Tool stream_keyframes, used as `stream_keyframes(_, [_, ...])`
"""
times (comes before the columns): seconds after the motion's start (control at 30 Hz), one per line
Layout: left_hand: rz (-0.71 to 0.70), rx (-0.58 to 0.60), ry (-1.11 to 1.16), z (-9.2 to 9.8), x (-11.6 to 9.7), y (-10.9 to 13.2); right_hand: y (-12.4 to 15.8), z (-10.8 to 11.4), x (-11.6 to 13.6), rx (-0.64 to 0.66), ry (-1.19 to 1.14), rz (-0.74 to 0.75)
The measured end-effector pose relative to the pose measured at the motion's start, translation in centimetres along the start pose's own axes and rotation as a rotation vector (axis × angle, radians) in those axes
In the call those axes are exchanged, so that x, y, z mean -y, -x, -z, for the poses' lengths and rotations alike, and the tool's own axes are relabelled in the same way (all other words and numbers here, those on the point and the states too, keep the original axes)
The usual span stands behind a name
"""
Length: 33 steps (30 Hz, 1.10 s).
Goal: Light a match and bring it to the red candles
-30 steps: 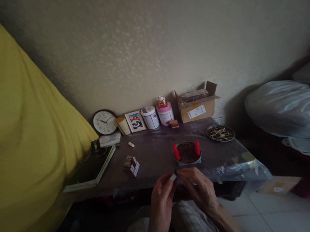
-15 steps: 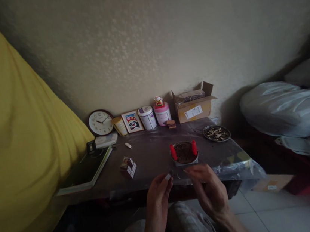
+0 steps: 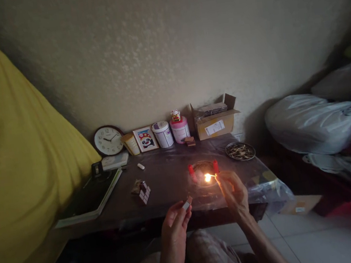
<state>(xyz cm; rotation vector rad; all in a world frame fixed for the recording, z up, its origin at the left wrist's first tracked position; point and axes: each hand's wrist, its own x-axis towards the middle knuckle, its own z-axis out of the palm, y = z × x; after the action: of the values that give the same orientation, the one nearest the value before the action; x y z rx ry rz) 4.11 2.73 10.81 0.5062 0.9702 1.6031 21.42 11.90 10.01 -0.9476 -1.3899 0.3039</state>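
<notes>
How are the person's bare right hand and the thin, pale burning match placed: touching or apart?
Touching. The head view shows the right hand pinching the match at the end away from its bright flame.

Hour numerals (image 3: 106,131), 12 on top, ring the clock (image 3: 109,140) left along the worktop (image 3: 164,171) back edge; the cardboard box (image 3: 229,124) label (image 3: 214,127) is illegible.

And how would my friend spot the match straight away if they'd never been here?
Start at the dark table, then find the bowl with two red posts, one at each side. In front of it in this view, the right hand pinches the match. Its bright flame sets it apart: the sticks on the plate aren't burning.
</notes>
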Motion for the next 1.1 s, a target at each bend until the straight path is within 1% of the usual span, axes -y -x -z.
stream_keyframes(0.17, [0.027, -0.051, 0.002, 0.3, -0.3, 0.5, -0.5, 0.7, -0.5, -0.057, 0.013, -0.063])
stream_keyframes(0.37, [0.033, -0.102, -0.012, 1.3, -0.2, 1.1, -0.8, 1.5, -1.4, -0.093, 0.004, -0.122])
stream_keyframes(0.5, [0.079, -0.155, -0.023, 1.8, 0.0, 1.1, -1.4, 2.0, -1.7, -0.122, 0.027, -0.207])
stream_keyframes(0.63, [0.102, -0.189, -0.020, 1.7, 0.1, 1.2, -2.1, 2.3, -1.3, -0.131, 0.017, -0.301])
stream_keyframes(0.73, [0.098, -0.189, -0.003, 2.1, 0.4, 1.2, -2.5, 2.4, -0.8, -0.122, 0.019, -0.344])
stream_keyframes(0.83, [0.119, -0.169, 0.017, 3.5, 1.0, 0.5, -2.9, 2.3, -0.7, -0.117, 0.015, -0.347])
stream_keyframes(0.87, [0.161, -0.138, 0.015, 4.1, 1.2, 0.2, -3.0, 2.2, -0.8, -0.122, 0.010, -0.344])
stream_keyframes(0.97, [0.190, -0.079, 0.025, 5.4, 1.6, -0.4, -3.2, 2.0, -1.4, -0.124, -0.010, -0.344])
stream_keyframes(1.03, [0.179, -0.076, 0.012, 5.3, 1.3, -0.1, -3.4, 1.9, -1.8, -0.114, -0.034, -0.358])
stream_keyframes(1.1, [0.169, -0.084, -0.024, 4.4, 0.6, 0.7, -3.6, 1.7, -2.2, -0.108, -0.074, -0.383])
